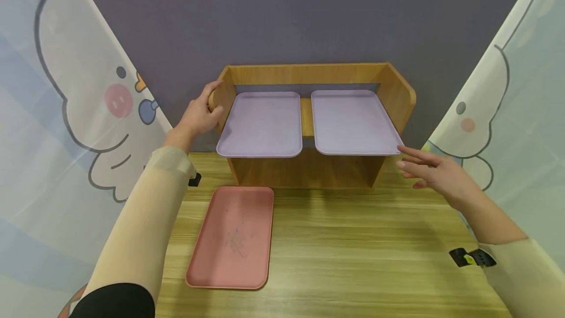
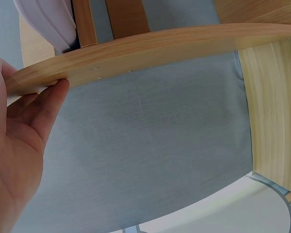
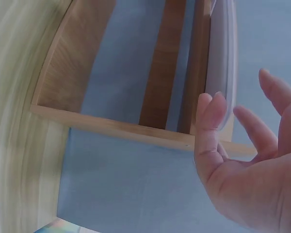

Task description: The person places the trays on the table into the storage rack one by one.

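Note:
A small wooden shelf (image 1: 399,99) stands against the grey backdrop, with two pale lilac trays lying side by side on its upper level. My left hand (image 1: 197,118) grips the edge of the left side panel, with the fingers on one face in the left wrist view (image 2: 39,104). The left tray (image 1: 265,124) is just beside that panel. At the front right corner of the right tray (image 1: 355,121) is my right hand (image 1: 434,173), fingers loosely spread. In the right wrist view, its fingertips (image 3: 214,109) overlap the tray's edge; I cannot tell whether they touch.
A pink tray (image 1: 234,239) lies flat on the wood-grain table (image 1: 353,244), in front of the shelf's left end. Curtains with cartoon figures hang at the left (image 1: 88,53) and the right (image 1: 521,112). Behind the shelf rises a grey cloth backdrop (image 1: 304,13).

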`<state>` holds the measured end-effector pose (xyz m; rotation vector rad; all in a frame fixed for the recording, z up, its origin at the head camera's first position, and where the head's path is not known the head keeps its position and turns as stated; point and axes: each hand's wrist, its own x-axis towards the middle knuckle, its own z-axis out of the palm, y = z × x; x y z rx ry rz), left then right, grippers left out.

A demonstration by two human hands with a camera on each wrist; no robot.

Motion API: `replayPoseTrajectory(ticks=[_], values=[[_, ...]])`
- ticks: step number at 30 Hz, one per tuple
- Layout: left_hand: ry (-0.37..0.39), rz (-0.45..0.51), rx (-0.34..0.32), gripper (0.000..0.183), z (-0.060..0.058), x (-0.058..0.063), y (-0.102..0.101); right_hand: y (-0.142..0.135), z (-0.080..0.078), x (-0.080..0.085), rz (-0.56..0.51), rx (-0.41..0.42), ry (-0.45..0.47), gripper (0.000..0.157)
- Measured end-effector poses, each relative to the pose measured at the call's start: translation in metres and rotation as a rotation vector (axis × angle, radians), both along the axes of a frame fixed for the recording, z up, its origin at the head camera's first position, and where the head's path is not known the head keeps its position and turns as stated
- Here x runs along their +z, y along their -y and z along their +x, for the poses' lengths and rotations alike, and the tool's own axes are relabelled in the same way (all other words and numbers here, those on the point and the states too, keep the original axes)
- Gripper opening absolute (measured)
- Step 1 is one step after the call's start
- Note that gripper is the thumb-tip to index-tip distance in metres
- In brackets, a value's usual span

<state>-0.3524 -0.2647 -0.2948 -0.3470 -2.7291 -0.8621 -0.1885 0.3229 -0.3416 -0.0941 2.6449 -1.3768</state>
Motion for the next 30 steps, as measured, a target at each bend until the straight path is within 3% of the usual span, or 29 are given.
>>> replayPoseTrajectory(ticks=[5,9,12,17,24,30], values=[[-0.004,0.000,-0.002,0.075,-0.002,0.000,0.000,-0.002,0.024,-0.010,-0.023,0.038,-0.024,0.063],[-0.009,0.003,-0.005,0.075,-0.001,0.001,0.000,0.011,0.035,-0.031,-0.056,0.061,-0.051,0.058],[-0.007,0.005,-0.008,0.075,-0.001,0.001,0.001,0.028,0.035,-0.054,-0.095,0.103,-0.048,0.056],[0.003,0.002,0.001,0.075,-0.002,0.000,0.002,0.064,0.027,-0.104,-0.202,0.229,0.037,0.059],[0.000,0.003,-0.002,0.075,-0.002,-0.002,0.002,0.132,0.021,-0.173,-0.284,0.346,0.136,0.062],[-0.007,0.007,-0.001,0.075,-0.001,0.000,0.001,0.198,0.020,-0.204,-0.336,0.455,0.184,0.062]])
